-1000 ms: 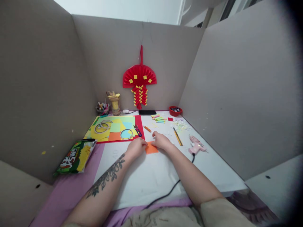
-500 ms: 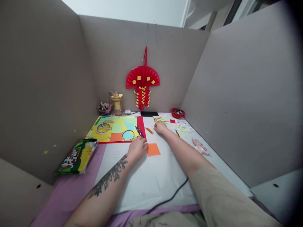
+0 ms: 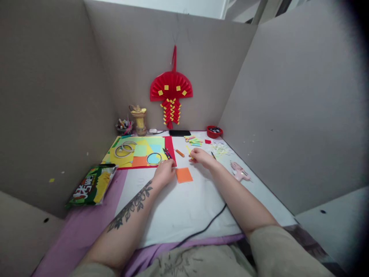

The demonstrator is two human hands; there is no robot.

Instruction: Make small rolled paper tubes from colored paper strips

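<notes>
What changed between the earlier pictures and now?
The right hand released the orange paper, moved farther from the person and took hold of a yellow strip. The left hand stays by the paper's left edge; the paper and red fan stayed put.

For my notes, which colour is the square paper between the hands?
The paper is orange, clearest in head view.

Paper square [image 3: 184, 175] left of glue gun [image 3: 240, 172]

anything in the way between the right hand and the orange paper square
Nothing visible does: just white tabletop lies between the right hand, which holds a thin yellow strip, and the orange paper square. The left hand sits by the square's left edge, outside that gap.
</notes>
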